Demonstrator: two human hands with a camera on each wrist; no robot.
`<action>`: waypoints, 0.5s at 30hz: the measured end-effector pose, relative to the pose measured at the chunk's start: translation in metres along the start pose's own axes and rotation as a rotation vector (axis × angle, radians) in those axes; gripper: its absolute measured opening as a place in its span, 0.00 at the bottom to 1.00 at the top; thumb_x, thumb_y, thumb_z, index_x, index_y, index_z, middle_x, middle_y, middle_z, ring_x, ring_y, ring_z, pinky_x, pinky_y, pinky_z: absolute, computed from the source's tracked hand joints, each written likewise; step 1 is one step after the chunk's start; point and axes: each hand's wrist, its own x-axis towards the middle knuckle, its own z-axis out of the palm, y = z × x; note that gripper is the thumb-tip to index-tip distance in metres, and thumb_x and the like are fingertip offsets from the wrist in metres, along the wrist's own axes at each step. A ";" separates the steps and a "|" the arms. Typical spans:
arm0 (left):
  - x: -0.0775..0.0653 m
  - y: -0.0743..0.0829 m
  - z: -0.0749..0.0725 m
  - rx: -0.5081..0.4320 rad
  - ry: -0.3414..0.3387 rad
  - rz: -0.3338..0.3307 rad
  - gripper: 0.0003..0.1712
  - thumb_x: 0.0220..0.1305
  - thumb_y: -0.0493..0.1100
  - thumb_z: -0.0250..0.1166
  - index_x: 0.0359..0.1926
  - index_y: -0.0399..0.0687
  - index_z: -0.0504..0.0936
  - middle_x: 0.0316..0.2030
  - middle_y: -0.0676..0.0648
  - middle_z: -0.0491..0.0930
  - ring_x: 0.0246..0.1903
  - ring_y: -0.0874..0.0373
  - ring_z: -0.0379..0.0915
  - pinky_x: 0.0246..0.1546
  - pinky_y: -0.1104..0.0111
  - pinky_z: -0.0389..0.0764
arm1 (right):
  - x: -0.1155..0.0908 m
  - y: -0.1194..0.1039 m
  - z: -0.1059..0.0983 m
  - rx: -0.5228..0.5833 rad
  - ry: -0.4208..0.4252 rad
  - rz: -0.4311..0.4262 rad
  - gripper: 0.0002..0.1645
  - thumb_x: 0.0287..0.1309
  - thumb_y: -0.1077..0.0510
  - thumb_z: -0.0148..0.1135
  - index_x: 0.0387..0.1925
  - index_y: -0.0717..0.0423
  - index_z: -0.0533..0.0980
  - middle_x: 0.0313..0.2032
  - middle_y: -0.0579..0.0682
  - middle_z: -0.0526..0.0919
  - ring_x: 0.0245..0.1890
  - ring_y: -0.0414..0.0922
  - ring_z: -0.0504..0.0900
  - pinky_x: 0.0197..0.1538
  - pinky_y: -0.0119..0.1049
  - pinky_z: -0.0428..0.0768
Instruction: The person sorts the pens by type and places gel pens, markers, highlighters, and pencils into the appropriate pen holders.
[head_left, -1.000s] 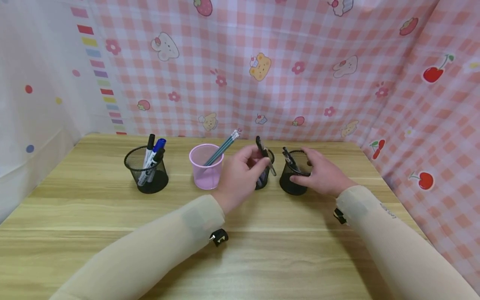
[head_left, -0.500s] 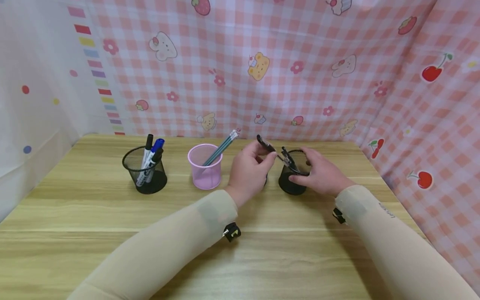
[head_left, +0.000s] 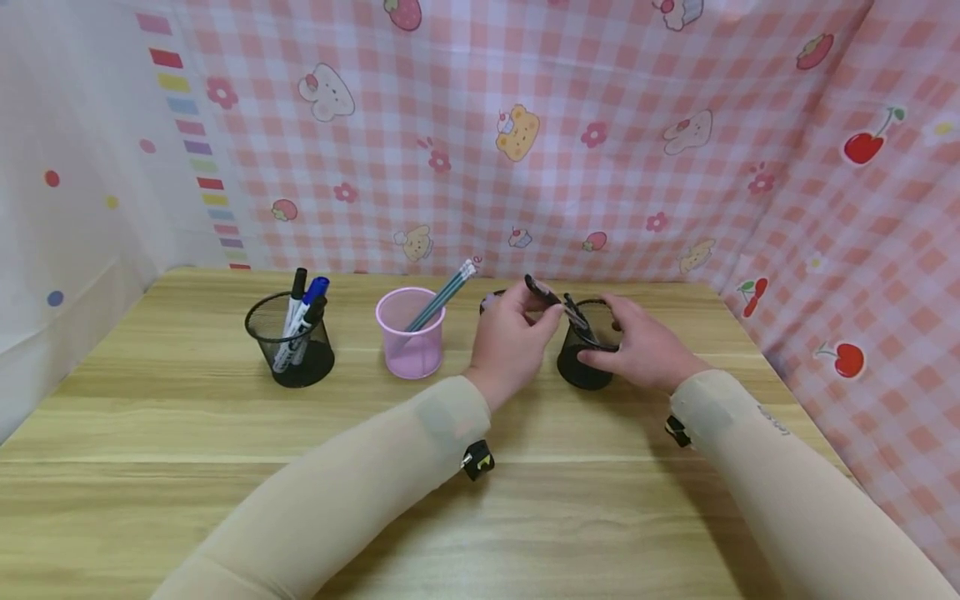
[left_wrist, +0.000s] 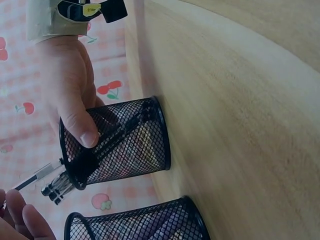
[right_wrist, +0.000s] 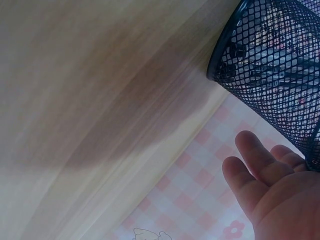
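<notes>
My left hand pinches a dark pen between thumb and fingers. The pen slants down to the right, its clear-barrelled end at the rim of a black mesh pen cup. Several black pens lean inside that cup. My right hand holds the cup at its right side, with the thumb on the near wall and the other fingers partly hidden. Another black mesh cup stands behind my left hand, mostly hidden in the head view.
Left of the hands stands a pink mesh cup holding green pencils. Farther left, a black mesh cup holds several markers. All stand on a wooden table with a checked pink cloth behind.
My left hand has carried the pen rightward from above the second black cup to the rim of the right one, tilting it flatter. My right hand stays on its cup.
</notes>
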 end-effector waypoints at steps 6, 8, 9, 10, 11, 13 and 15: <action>0.001 -0.001 0.005 -0.016 -0.020 -0.057 0.07 0.75 0.46 0.66 0.48 0.51 0.83 0.44 0.49 0.90 0.30 0.62 0.83 0.33 0.70 0.83 | 0.000 0.001 0.000 0.005 0.000 0.002 0.58 0.62 0.37 0.73 0.82 0.54 0.54 0.76 0.63 0.63 0.71 0.65 0.72 0.70 0.66 0.73; 0.001 -0.002 0.006 -0.024 -0.030 -0.070 0.06 0.75 0.46 0.66 0.48 0.51 0.83 0.42 0.50 0.90 0.28 0.63 0.83 0.31 0.70 0.82 | 0.000 0.001 0.000 0.003 0.001 0.004 0.58 0.62 0.37 0.73 0.82 0.54 0.54 0.76 0.63 0.63 0.71 0.65 0.72 0.70 0.66 0.73; 0.000 -0.002 0.007 -0.026 -0.035 -0.075 0.06 0.75 0.46 0.66 0.48 0.52 0.83 0.42 0.50 0.90 0.27 0.64 0.82 0.31 0.70 0.82 | 0.000 0.001 0.000 0.001 0.000 0.007 0.59 0.62 0.37 0.73 0.82 0.54 0.54 0.76 0.63 0.63 0.70 0.65 0.72 0.70 0.66 0.73; 0.000 -0.002 0.008 -0.030 -0.041 -0.078 0.06 0.75 0.46 0.66 0.48 0.52 0.83 0.41 0.51 0.90 0.27 0.64 0.82 0.31 0.71 0.81 | 0.000 0.001 0.000 0.000 0.000 0.008 0.59 0.61 0.37 0.73 0.82 0.54 0.53 0.77 0.63 0.62 0.70 0.65 0.72 0.70 0.65 0.73; 0.000 -0.002 0.008 -0.030 -0.043 -0.084 0.06 0.75 0.46 0.66 0.48 0.52 0.83 0.41 0.51 0.90 0.27 0.64 0.81 0.31 0.71 0.81 | 0.000 0.001 -0.001 -0.001 0.000 0.010 0.59 0.61 0.37 0.73 0.82 0.54 0.53 0.77 0.63 0.62 0.70 0.65 0.72 0.70 0.65 0.73; 0.000 -0.002 0.009 -0.026 -0.047 -0.093 0.07 0.74 0.46 0.66 0.49 0.52 0.84 0.41 0.51 0.90 0.27 0.65 0.80 0.32 0.72 0.79 | 0.000 0.001 -0.001 -0.006 -0.003 0.014 0.60 0.61 0.36 0.73 0.82 0.54 0.53 0.77 0.63 0.62 0.70 0.65 0.72 0.70 0.65 0.73; 0.000 -0.002 0.011 -0.038 -0.054 -0.102 0.07 0.74 0.46 0.66 0.49 0.52 0.84 0.39 0.51 0.89 0.26 0.65 0.78 0.32 0.73 0.78 | 0.000 0.000 -0.001 -0.009 -0.009 0.019 0.61 0.61 0.35 0.72 0.83 0.54 0.52 0.78 0.64 0.61 0.70 0.65 0.72 0.70 0.65 0.73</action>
